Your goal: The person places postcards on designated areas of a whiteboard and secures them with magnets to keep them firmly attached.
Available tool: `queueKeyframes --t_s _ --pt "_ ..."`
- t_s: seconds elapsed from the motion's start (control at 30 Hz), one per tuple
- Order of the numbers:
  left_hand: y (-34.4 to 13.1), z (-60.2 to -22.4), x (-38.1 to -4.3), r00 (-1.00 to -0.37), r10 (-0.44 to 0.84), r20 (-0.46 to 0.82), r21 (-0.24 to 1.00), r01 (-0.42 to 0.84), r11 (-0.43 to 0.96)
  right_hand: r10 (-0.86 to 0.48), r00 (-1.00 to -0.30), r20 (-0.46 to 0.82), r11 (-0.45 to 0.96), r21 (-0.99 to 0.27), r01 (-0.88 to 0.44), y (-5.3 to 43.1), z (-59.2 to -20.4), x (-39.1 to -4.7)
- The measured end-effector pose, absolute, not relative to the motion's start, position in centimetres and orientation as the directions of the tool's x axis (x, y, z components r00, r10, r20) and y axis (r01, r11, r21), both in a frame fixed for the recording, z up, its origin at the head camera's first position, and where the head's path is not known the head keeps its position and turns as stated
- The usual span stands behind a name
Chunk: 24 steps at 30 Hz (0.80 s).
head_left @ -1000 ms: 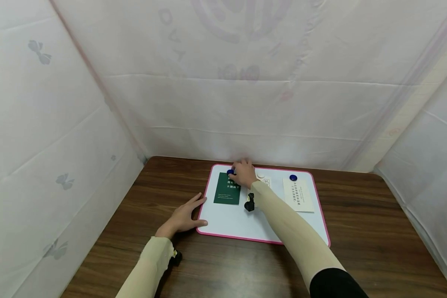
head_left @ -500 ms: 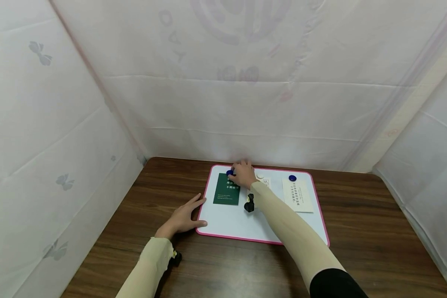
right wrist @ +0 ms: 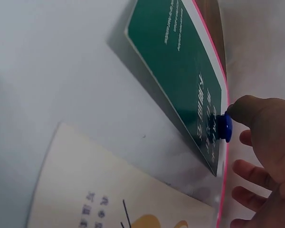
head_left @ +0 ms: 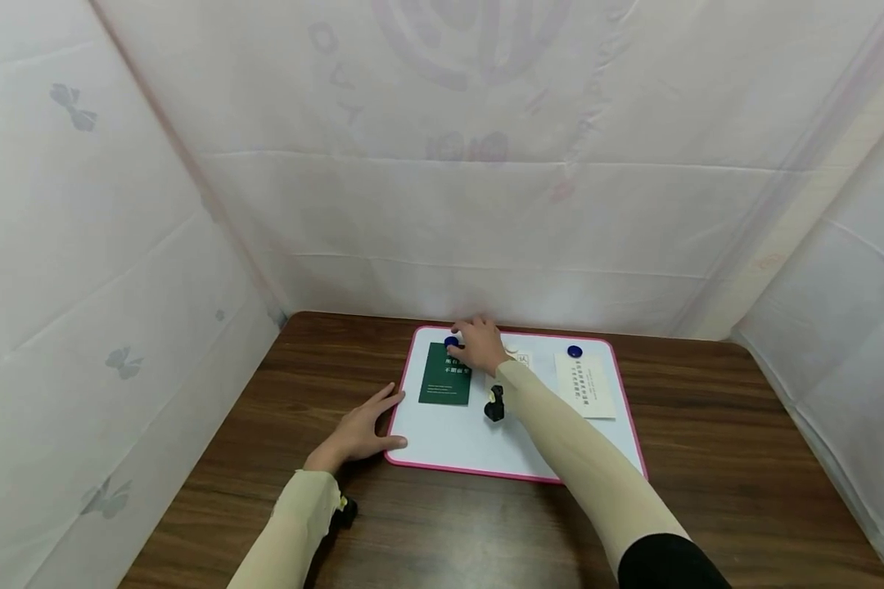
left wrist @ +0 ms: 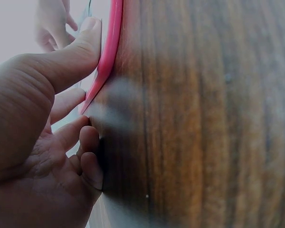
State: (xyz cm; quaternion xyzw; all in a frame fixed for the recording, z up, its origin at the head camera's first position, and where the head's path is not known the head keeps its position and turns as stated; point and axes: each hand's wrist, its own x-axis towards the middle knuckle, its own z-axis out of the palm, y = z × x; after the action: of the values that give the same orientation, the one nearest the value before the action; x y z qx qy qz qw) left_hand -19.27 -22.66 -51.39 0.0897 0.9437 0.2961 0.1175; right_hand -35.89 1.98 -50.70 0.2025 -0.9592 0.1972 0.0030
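Note:
A whiteboard (head_left: 457,438) with a pink frame lies on the table. My left hand (head_left: 357,433) rests at its left edge, fingers spread, with the thumb (left wrist: 80,52) on the frame near the front corner. At the board's far left, a blue round magnet (right wrist: 224,127) sits on the top part of a green card (head_left: 444,380). My right hand (head_left: 480,343) is right beside this magnet; its thumb tip (right wrist: 242,108) overlaps the magnet's edge in the right wrist view. The other fingers are spread apart beyond the board's edge.
A cream card (right wrist: 71,180), partly hidden by my right arm in the head view, lies mid-board under a white magnet (head_left: 511,351). Another cream card (head_left: 585,388) lies at right with a blue magnet (head_left: 575,352). A white fabric wall (head_left: 412,286) rises behind the wooden table (head_left: 707,458).
The right hand's thumb and index finger have spread slightly, and more of the blue magnet shows. The left hand has stayed at the board's edge. The whole view shifts slightly.

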Motion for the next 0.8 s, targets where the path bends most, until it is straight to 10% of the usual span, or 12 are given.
queueKeyframes --t_s 0.8 --pt "-22.8 -51.6 -19.6 -0.954 0.24 -0.177 0.559 0.103 0.823 -0.466 -0.87 0.161 0.82 -0.29 -0.493 2.7 -49.3 -34.6"
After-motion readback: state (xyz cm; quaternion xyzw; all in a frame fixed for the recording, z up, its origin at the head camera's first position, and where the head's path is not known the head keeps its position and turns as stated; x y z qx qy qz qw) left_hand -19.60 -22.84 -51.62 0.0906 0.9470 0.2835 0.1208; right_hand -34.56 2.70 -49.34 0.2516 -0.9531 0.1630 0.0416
